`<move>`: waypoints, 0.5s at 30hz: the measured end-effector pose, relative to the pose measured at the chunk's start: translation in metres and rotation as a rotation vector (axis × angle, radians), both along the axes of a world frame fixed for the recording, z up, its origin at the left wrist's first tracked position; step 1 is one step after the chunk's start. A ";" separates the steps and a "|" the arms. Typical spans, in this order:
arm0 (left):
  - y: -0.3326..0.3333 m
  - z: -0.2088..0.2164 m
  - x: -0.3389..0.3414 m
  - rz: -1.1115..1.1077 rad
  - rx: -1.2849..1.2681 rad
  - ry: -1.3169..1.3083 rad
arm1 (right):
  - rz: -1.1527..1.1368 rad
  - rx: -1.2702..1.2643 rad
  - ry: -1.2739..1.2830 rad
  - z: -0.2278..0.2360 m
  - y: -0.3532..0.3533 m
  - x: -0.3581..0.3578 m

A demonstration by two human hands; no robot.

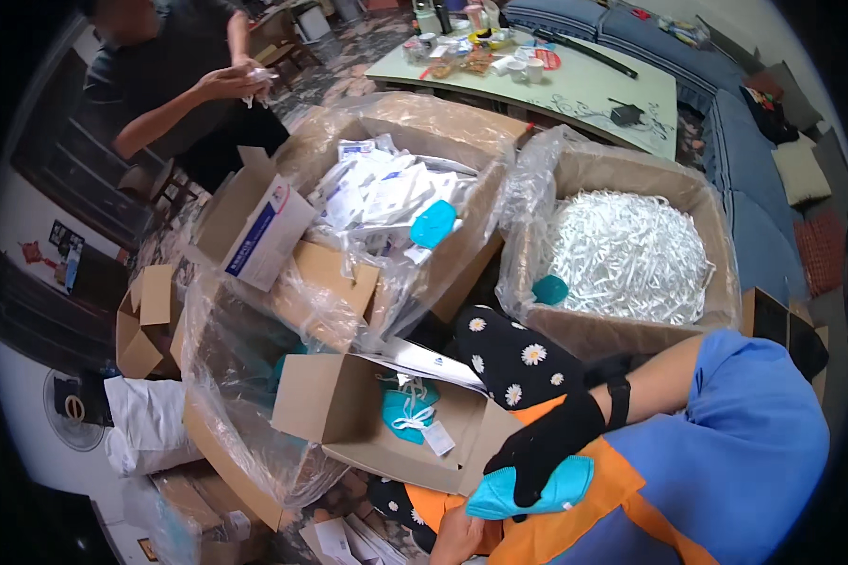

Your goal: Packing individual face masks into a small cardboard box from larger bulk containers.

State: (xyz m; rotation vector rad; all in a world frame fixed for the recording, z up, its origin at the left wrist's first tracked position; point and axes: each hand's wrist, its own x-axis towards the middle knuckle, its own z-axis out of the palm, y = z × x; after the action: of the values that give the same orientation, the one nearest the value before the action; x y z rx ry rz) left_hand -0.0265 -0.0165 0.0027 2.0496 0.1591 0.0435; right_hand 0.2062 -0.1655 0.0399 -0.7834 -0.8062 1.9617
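Note:
My right hand (542, 447), in a black glove with a dark band at the wrist, is closed on a folded teal face mask (567, 482) above my lap. My bare left hand (457, 539), low in the picture, grips the left end of that mask; its fingertips are partly hidden. Just beyond my hands, an open cardboard carton (349, 400) rests on my lap. Inside it lie teal face masks (407, 414) with white straps and a small white tag.
A large plastic-lined box (622, 325) holds a heap of white straps (631, 254). Another lined box (462, 268) contains white packets (386, 188). At left stands a third lined box (240, 395). Another person (179, 85) handles something white. Behind are a low table (575, 94) and blue sofa (740, 141).

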 end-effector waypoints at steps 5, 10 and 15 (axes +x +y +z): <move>0.014 -0.002 -0.006 0.046 0.000 0.192 | 0.141 0.141 0.098 0.002 0.011 -0.004; 0.036 0.037 0.046 -0.126 0.381 0.161 | 0.295 0.294 -0.023 -0.002 0.037 -0.028; 0.033 0.077 0.041 -0.093 0.287 0.183 | 0.252 0.146 -0.351 -0.006 0.041 -0.009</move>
State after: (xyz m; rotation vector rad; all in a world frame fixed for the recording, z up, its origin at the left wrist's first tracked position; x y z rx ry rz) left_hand 0.0143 0.0161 0.0794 2.3443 0.1791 -0.1896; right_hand 0.1969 -0.1241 0.0342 -0.9915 -1.2962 1.9799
